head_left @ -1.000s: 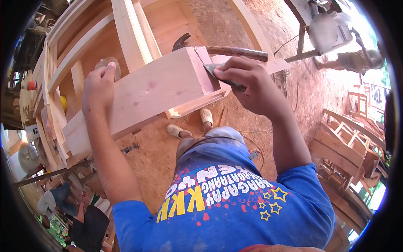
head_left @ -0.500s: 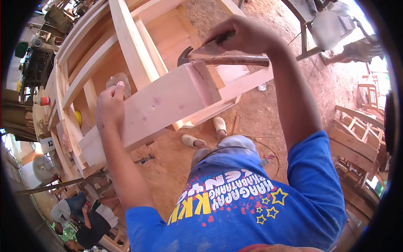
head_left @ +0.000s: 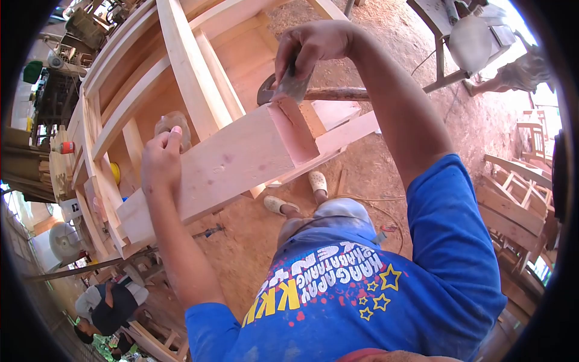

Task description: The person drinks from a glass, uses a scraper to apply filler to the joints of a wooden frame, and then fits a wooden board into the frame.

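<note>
My right hand point(head_left: 316, 48) grips a putty knife point(head_left: 294, 85) by its dark handle. Its wide blade points down, at the top corner of the end of a thick pale board point(head_left: 220, 160). My left hand point(head_left: 163, 160) is closed on a round, translucent brownish container point(head_left: 173, 125), thumb on its near side, beside the board's far edge. What the container holds is hard to make out. Behind the board's end lies a hammer point(head_left: 338, 94), its head partly covered by the blade.
A large wooden frame point(head_left: 187, 66) with curved rails extends beyond the board. Chair parts point(head_left: 512, 199) are stacked at the right, and a fan point(head_left: 65, 240) stands at the left. Another person point(head_left: 111, 301) is at the lower left. A hose point(head_left: 386, 211) crosses the dirt floor.
My right hand has shifted left, turning the putty knife from nearly flat above the hammer to blade-down at the board's end. My left hand has barely moved.
</note>
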`<state>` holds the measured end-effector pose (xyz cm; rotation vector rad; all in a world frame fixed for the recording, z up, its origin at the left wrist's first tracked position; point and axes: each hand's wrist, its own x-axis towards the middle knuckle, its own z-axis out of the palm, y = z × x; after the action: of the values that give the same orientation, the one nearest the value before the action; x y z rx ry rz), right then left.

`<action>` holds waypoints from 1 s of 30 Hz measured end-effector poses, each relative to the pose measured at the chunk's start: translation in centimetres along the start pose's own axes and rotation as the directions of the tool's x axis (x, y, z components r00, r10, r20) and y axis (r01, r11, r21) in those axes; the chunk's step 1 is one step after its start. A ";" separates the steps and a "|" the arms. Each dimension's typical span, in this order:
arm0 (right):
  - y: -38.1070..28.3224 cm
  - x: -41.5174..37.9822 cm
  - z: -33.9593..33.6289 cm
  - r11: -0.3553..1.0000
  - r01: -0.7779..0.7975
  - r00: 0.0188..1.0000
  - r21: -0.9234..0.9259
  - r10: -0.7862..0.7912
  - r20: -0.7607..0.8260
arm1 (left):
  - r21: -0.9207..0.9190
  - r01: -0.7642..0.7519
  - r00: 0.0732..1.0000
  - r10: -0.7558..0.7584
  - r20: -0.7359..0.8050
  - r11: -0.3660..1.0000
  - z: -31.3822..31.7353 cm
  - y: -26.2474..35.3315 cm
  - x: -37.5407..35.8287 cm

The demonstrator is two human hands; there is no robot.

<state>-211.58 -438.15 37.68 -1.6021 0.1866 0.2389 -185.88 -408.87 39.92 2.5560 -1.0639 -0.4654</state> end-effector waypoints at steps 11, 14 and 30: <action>-4.6 -6.5 5.8 0.839 -0.097 0.923 -0.536 -0.125 -0.363 | 0.030 0.025 0.999 -0.026 0.019 0.999 -0.3 0.4 0.0; -3.7 -6.1 7.9 0.818 -0.078 0.888 -0.571 -0.203 -0.412 | 0.034 0.028 1.000 -0.029 0.007 0.999 -0.2 0.4 0.0; -2.3 -10.0 17.7 0.747 -0.021 0.776 -0.664 -0.407 -0.482 | 0.057 0.047 0.999 -0.048 0.025 0.997 -0.2 -0.2 0.2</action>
<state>-221.25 -420.68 41.90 -2.3450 0.4561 -0.4653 -185.52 -408.89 39.97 2.6364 -1.0417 -0.4893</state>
